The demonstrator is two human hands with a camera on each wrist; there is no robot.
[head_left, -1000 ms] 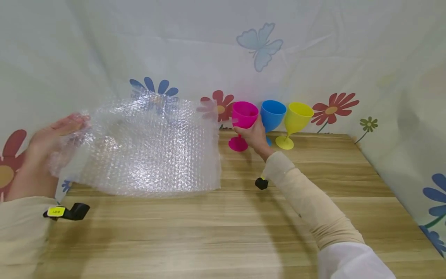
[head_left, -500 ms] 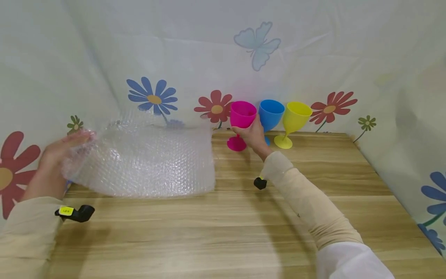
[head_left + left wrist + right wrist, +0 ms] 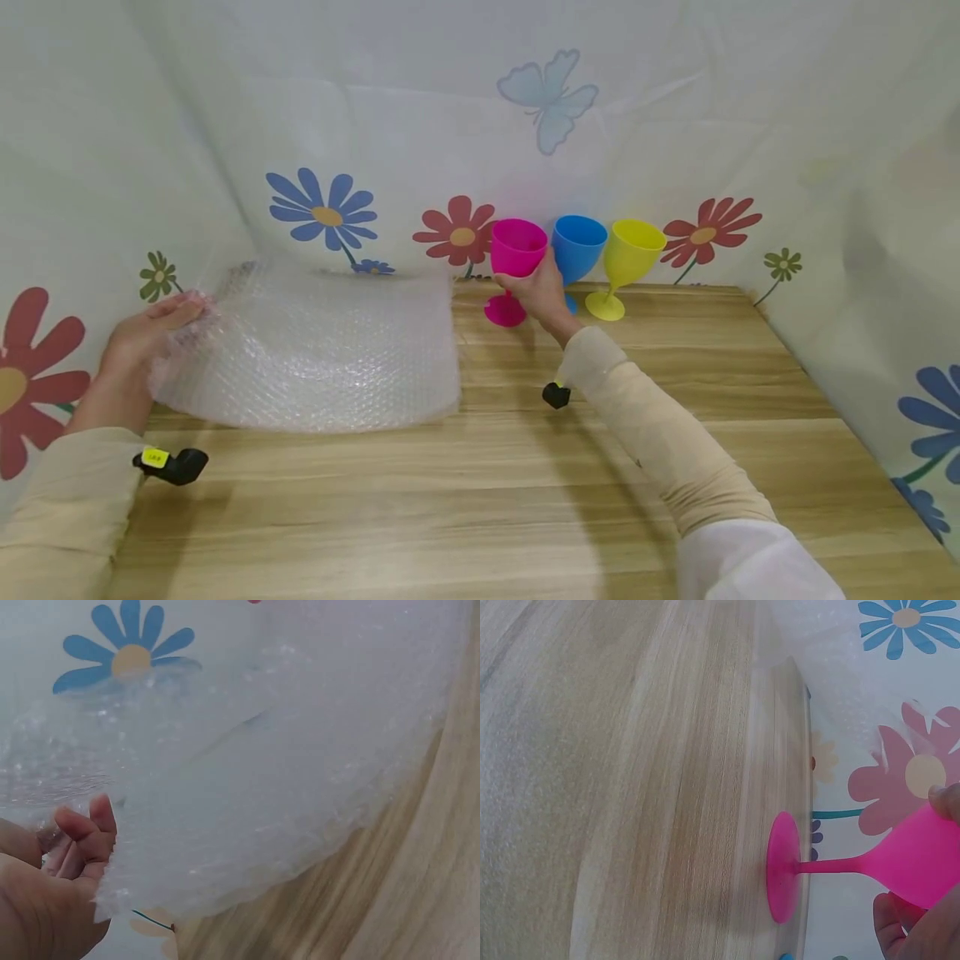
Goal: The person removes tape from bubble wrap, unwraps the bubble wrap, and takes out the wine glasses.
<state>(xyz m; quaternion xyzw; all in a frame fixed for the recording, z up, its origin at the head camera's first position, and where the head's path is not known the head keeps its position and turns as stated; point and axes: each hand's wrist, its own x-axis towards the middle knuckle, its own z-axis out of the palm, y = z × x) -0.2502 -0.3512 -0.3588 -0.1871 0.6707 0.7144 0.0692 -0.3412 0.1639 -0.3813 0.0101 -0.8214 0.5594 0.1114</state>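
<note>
A clear sheet of bubble wrap (image 3: pixel 330 350) spreads over the left part of the table. My left hand (image 3: pixel 153 333) pinches its left edge between thumb and fingers; in the left wrist view the sheet (image 3: pixel 270 795) fans out to the right of the fingers. At the table's back, my right hand (image 3: pixel 543 292) grips the bowl of a pink goblet (image 3: pixel 517 248), which stands upright. The right wrist view shows the goblet's round foot (image 3: pixel 783 867) at the tabletop, with fingers around the bowl. Just right of it stands a blue goblet (image 3: pixel 579 246), partly hidden by my hand.
A yellow goblet (image 3: pixel 633 250) stands at the right end of the row. Behind the wooden table (image 3: pixel 390 508) hangs a white cloth (image 3: pixel 405 125) printed with flowers and a butterfly. The cloth also runs along the left and right sides.
My left hand has come slightly right and lower, and the bubble wrap has sunk toward the tabletop, uncovering the blue flower behind. My right hand stays on the pink goblet.
</note>
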